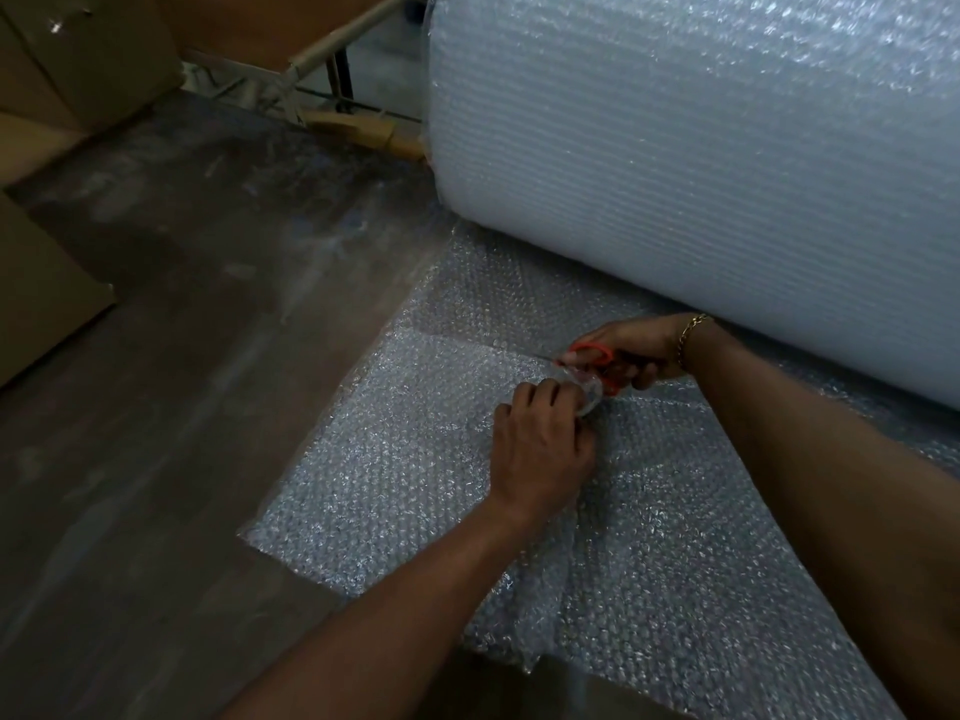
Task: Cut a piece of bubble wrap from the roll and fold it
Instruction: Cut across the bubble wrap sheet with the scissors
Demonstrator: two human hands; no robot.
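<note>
While the left hand pinches bubble wrap at the cut, the right hand grips orange scissors. Open floor leftward, roll behind.

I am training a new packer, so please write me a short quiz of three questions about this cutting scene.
1. True or false: the right hand holds the orange-handled scissors.
2. What does the left hand pinch? A) the bubble wrap sheet B) a tape dispenser C) a knife
3. Short answer: what large thing lies beyond both hands?
Key: 1 true; 2 A; 3 the bubble wrap roll.
</note>
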